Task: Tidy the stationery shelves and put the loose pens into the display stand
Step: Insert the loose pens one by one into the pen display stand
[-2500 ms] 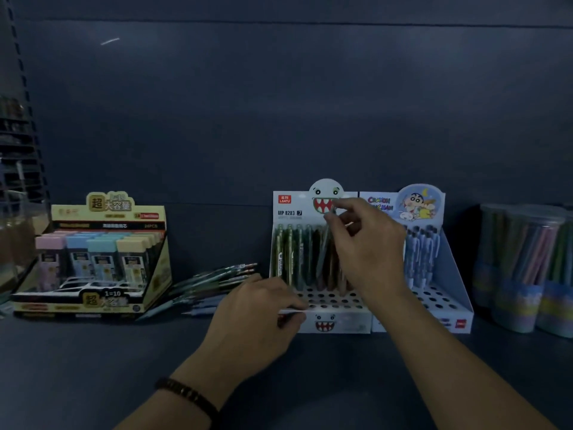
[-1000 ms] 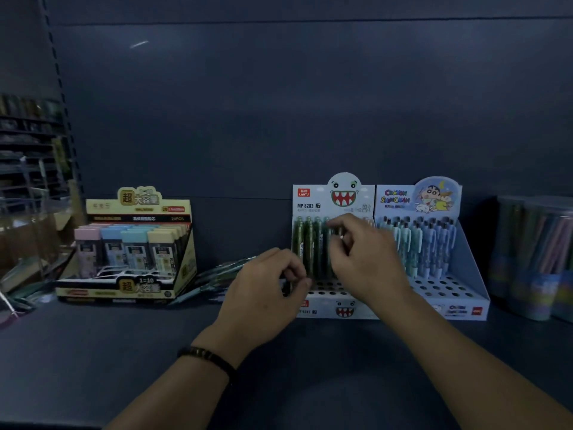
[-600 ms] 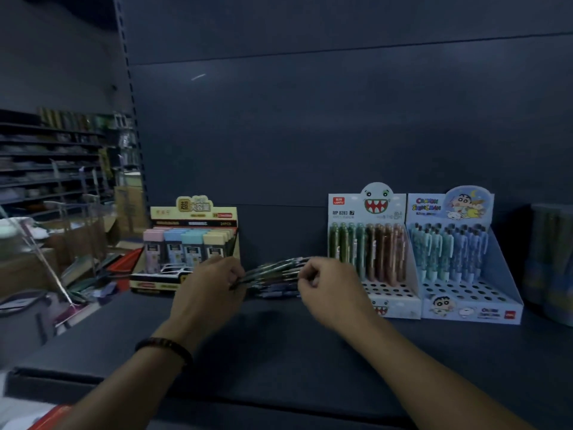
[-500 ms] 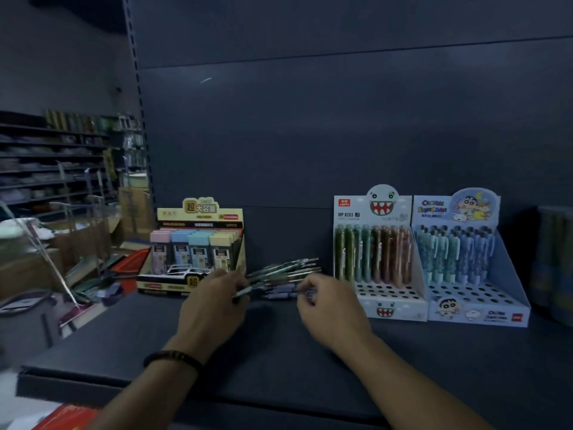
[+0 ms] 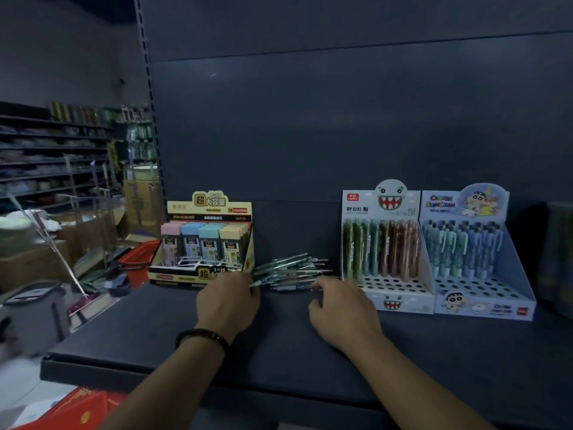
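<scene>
A heap of loose pens (image 5: 293,271) lies flat on the dark shelf (image 5: 279,346), between the yellow box and the white monster-face display stand (image 5: 393,293). The stand holds a back row of green and brown pens, and its front holes stand bare. My left hand (image 5: 228,301) rests at the heap's left end, fingers curled on a pen tip. My right hand (image 5: 338,305) sits at the heap's right end with fingertips touching the pens; whether it grips one I cannot tell.
A yellow box of pastel lead cases (image 5: 206,243) stands left of the heap. A blue cartoon pen stand (image 5: 477,259) adjoins the white one on the right. Dim tubes (image 5: 558,259) stand at far right. A red basket (image 5: 136,259) and clutter lie beyond the shelf's left end.
Both hands left the white stand and moved left to the loose pen heap. The view swung left, showing the aisle.
</scene>
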